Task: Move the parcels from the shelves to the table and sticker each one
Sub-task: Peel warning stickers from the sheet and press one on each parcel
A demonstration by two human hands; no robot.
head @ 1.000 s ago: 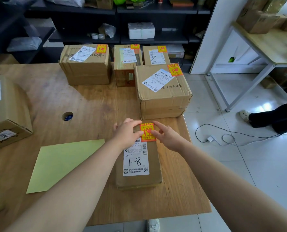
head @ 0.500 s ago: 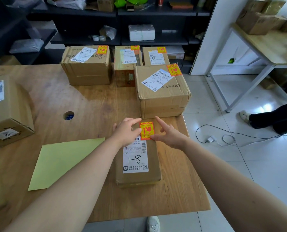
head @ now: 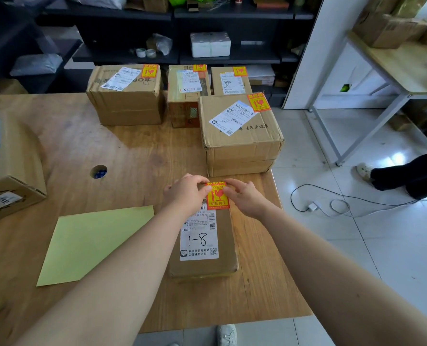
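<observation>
1. Filling most of the view is the wooden table (head: 107,151), with dark shelves (head: 122,56) right behind its far edge holding bags, tape rolls and a white pack.
2. Over on the left edge sits a big cardboard box (head: 10,166), white labels on its top and front, and no sticker that I can see.
3. At the far side we've got four boxes in a cluster: a wide one (head: 127,101), a narrow one (head: 185,96), a small one (head: 229,81) behind, and a squat one (head: 239,141) nearer the right edge. Each carries a red-and-yellow sticker on its top.
4. A pale green sheet (head: 92,240) lies flat on the near left part of the table, just beside the left forearm.
5. Here's the one being worked: a flat parcel (head: 222,245) lying lengthwise near the table's right edge, its far end close to the squat box, a white label marked "1-8" on top.
6. Left hand (head: 185,193) and right hand (head: 244,198) meet over the parcel's far end, fingers bent, fingertips down on either side of the sticker; neither hand grips anything.
7. And the sticker (head: 217,196) itself lies flat on the parcel, just above the white label.
</observation>
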